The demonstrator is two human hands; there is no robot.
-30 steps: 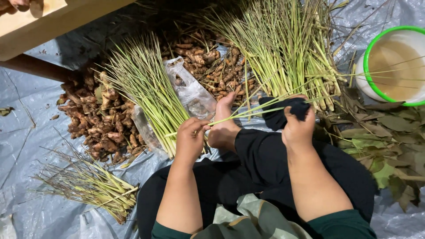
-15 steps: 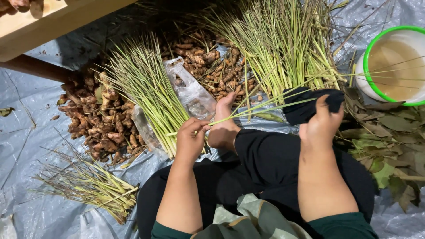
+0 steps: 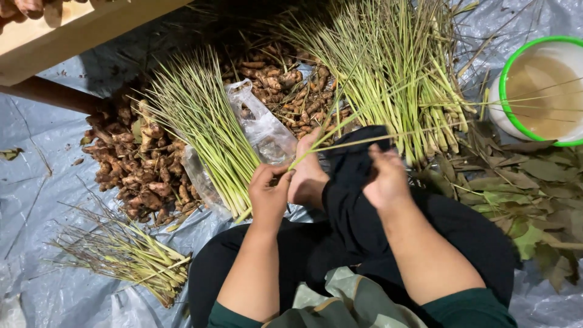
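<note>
Head view: the left hand (image 3: pixel 270 194) is clenched around the base end of a single lemongrass stalk (image 3: pixel 358 143), pinching it between thumb and fingers. From that grip the stalk runs up and to the right, over the person's bare foot (image 3: pixel 306 176) and across the dark trouser knee (image 3: pixel 355 167). Its thin leaf tips carry on toward the white bucket with a green rim (image 3: pixel 504 76). The right hand (image 3: pixel 385 182) rests on the knee just to the right of the grip, below the stalk, fingers curled against the cloth; whether it holds anything, I cannot tell.

Directly left of the grip lies a fanned bundle of lemongrass (image 3: pixel 203 124) on a clear plastic bag (image 3: pixel 261 124). Farther left sits a heap of brown rhizomes (image 3: pixel 136 167), with a second heap (image 3: pixel 285 85) above the grip. A bigger lemongrass pile (image 3: pixel 395 73) spreads up and to the right. Dry leaves (image 3: pixel 522 188) lie at far right, and a small bundle of trimmings (image 3: pixel 127 258) sits down and left, all on a grey tarp (image 3: pixel 36 194).
</note>
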